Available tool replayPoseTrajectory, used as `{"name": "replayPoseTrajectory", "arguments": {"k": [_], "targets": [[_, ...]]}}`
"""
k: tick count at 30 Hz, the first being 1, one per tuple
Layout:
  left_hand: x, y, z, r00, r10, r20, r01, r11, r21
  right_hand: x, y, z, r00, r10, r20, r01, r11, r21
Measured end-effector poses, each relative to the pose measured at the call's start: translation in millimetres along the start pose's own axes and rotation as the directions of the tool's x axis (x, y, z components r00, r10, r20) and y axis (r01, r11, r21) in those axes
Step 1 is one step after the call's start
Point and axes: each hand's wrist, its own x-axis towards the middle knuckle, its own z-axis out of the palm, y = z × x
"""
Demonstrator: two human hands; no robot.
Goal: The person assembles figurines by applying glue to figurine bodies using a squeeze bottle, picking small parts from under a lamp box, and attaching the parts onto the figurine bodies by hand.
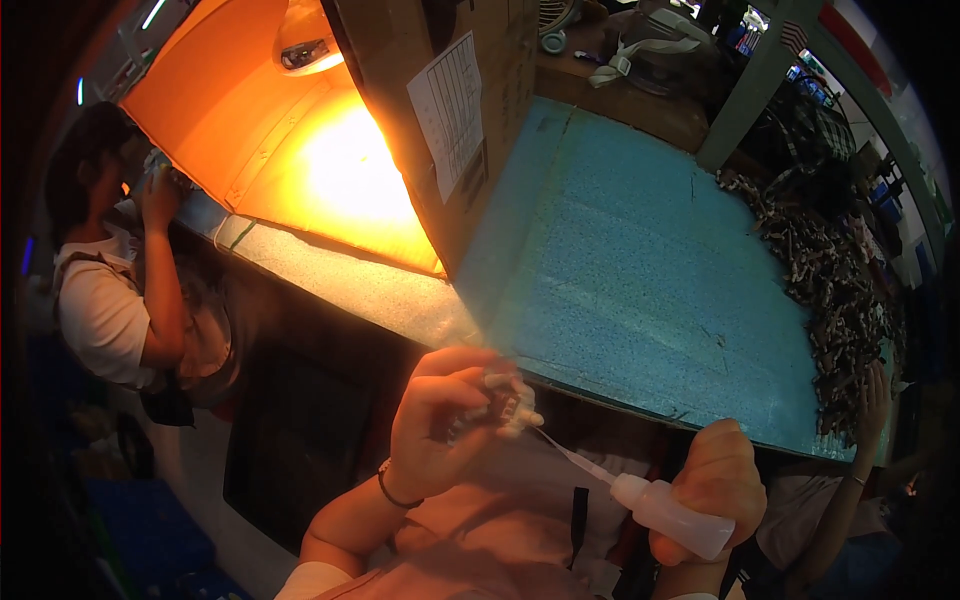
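My left hand (436,420) is closed around several small pale pieces (512,408) with knobbed ends, bunched between thumb and fingers. What exactly they are is too small to tell. My right hand (716,490) grips a white squeeze bottle (672,512), tilted so that its long thin nozzle (577,459) points up and left. The nozzle's tip reaches the pale pieces or lies very close to them; whether it touches I cannot tell. Both hands are in front of the table's near edge, above my lap.
A blue-topped table (640,270) spreads ahead. On its right side lies a long heap of small dark and pale pieces (835,290), with another person's hand (874,405) at it. A cardboard box (490,130) shelters a glowing lamp (308,45). At the left sits another person (110,310).
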Motion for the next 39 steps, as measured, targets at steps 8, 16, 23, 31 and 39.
{"name": "replayPoseTrajectory", "arguments": {"k": [8,16,23,31,39], "targets": [[-3,-2,-5,1.0,-0.02,0.006,0.02,1.0,-0.01,6,0,-5,0.994,-0.008,0.107,0.009,1.0,-0.003],[0,1,-3,0.999,0.029,0.024,-0.027,0.997,-0.068,-2,9,4,0.995,-0.052,-0.087,0.055,0.998,0.031],[-2,2,-3,1.0,-0.01,0.02,0.012,0.996,-0.083,3,6,0,0.998,-0.062,0.018,0.062,0.998,-0.009],[-1,3,-2,1.0,-0.015,0.022,0.017,0.997,-0.07,0,8,1,0.995,-0.072,-0.062,0.072,0.997,-0.006],[1,5,-2,0.998,0.046,0.045,-0.044,0.999,-0.029,3,4,5,0.997,-0.079,-0.025,0.078,0.996,-0.032]]}}
